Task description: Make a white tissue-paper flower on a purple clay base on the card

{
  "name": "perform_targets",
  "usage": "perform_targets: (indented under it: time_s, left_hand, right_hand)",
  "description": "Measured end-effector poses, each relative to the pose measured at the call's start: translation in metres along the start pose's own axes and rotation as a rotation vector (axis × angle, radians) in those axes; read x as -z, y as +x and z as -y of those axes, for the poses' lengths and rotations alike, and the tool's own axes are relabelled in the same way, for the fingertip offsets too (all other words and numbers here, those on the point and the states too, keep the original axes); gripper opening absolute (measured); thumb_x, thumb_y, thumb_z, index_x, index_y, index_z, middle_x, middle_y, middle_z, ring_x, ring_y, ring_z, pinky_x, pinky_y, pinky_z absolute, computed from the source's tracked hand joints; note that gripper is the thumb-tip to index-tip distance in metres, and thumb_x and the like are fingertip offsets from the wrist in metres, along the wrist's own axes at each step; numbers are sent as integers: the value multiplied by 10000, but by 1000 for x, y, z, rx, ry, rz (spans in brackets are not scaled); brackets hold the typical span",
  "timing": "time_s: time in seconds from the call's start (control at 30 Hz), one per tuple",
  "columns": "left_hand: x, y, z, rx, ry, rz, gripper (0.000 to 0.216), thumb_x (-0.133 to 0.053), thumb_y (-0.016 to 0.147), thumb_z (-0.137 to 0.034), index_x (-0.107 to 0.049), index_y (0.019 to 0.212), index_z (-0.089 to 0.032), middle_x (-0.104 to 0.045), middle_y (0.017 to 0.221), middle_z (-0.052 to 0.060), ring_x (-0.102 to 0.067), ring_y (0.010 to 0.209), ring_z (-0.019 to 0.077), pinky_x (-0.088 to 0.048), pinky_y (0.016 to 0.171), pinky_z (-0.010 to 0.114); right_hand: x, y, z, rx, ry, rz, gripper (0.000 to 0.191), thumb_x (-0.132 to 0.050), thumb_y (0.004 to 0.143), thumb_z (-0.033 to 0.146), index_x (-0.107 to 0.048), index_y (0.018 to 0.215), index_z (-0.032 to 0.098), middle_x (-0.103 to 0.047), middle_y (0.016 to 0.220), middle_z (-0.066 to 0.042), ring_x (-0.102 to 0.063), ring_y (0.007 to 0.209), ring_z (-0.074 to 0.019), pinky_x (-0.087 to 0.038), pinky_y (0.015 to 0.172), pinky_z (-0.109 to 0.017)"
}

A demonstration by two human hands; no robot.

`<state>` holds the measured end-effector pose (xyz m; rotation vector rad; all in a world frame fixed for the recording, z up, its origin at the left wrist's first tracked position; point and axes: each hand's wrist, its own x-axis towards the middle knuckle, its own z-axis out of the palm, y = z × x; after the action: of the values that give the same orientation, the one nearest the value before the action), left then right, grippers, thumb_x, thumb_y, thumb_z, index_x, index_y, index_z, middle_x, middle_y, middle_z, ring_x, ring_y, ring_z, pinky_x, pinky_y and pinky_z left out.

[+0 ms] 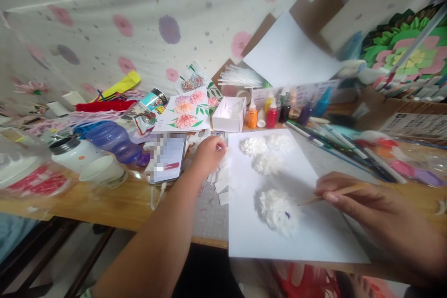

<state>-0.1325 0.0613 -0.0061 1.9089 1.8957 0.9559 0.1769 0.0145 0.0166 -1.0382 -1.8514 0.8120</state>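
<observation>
A white paper sheet (244, 233) lies on the table with several fluffy white paper flowers on it. The largest white flower (279, 209) is nearest me and carries a small dark purple spot. My right hand (359, 200) grips a thin wooden stick (314, 200), its pointed tip close to this flower's right edge. Past the sheet's left edge, my left hand (211, 151) has its fingers pinched together over white paper scraps (221, 184). What it holds, if anything, is too small to make out.
A phone (169, 158) with a cable lies left of my forearm, near a paper cup (103, 170) and a purple bottle (113, 139). Behind the sheet stand paint bottles (271, 115), a white box (228, 114) and a flower picture (185, 111). Pens (335, 142) lie at right.
</observation>
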Motion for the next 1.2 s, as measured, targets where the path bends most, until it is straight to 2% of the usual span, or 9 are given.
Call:
perform_targets:
  time_s: [0.2, 0.33, 0.4, 0.5, 0.67, 0.77, 0.93, 1.1, 1.2]
  left_hand:
    - [2, -4, -9, 8, -317, -29, 104, -546, 754, -261, -477, 743, -185, -506, 662, -42, -495, 593, 93, -375, 550, 190]
    - [-4, -11, -23, -36, -501, 33, 207, -605, 719, -225, -471, 874, -195, -516, 724, -45, -507, 639, 80, -401, 599, 181]
    - [-8, -17, -33, -86, -611, 125, 300, -649, 705, -199, -508, 970, -202, -547, 777, -31, -527, 676, 87, -422, 622, 191]
    - [-13, -27, -48, -112, -644, 322, 308, -692, 696, -189, -571, 979, -192, -578, 836, 2, -562, 760, 115, -457, 664, 209]
    - [-20, -47, -69, -99, -675, 631, 281, -671, 759, -193, -565, 1019, -208, -571, 836, 2, -552, 734, 98, -466, 619, 188]
    - [-28, -54, -75, -74, -646, 738, 275, -665, 774, -205, -558, 1026, -222, -556, 829, -9, -535, 731, 93, -466, 611, 188]
    - [-41, -56, -78, 13, -562, 667, 245, -662, 770, -200, -564, 994, -222, -566, 810, -25, -500, 670, 73, -435, 593, 188]
    - [-43, -53, -76, 31, -579, 609, 240, -667, 767, -218, -560, 981, -219, -587, 799, -25, -515, 696, 80, -427, 642, 207]
    - [-42, -54, -77, 33, -588, 606, 245, -677, 758, -225, -560, 973, -222, -589, 808, -21, -522, 716, 88, -423, 644, 210]
  right_hand:
    - [2, -5, -5, -67, 64, 41, 229, -662, 735, 486, -760, 642, 302, -727, 776, -59, -688, 721, -198, -577, 648, -241]
    - [-1, -10, -5, -136, 155, 91, 187, -692, 753, 407, -742, 669, 247, -707, 802, -51, -665, 739, -177, -551, 682, -251]
    - [-2, -11, -4, -168, 194, 156, 170, -680, 781, 367, -733, 707, 224, -697, 831, -50, -652, 756, -161, -533, 673, -235]
    - [-5, -12, -4, -188, 239, 212, 171, -674, 793, 358, -711, 725, 205, -687, 838, -42, -643, 757, -151, -523, 682, -242]
    - [-8, -12, -6, -169, 258, 198, 168, -665, 800, 344, -688, 707, 206, -673, 829, -29, -639, 739, -135, -517, 663, -240]
    - [-8, -10, -6, -180, 283, 203, 173, -666, 797, 349, -680, 698, 208, -675, 825, -28, -639, 733, -139, -519, 655, -251]
    - [-9, -9, -8, -185, 296, 185, 188, -664, 795, 355, -664, 678, 208, -672, 797, -19, -631, 715, -138, -513, 642, -257]
    - [-14, -13, -11, -71, 251, 207, 132, -657, 814, 302, -678, 733, 201, -667, 834, -27, -641, 786, -139, -510, 728, -262]
    - [-15, -16, -11, -48, 219, 238, 107, -656, 821, 273, -674, 761, 187, -657, 836, -24, -639, 765, -120, -504, 712, -232]
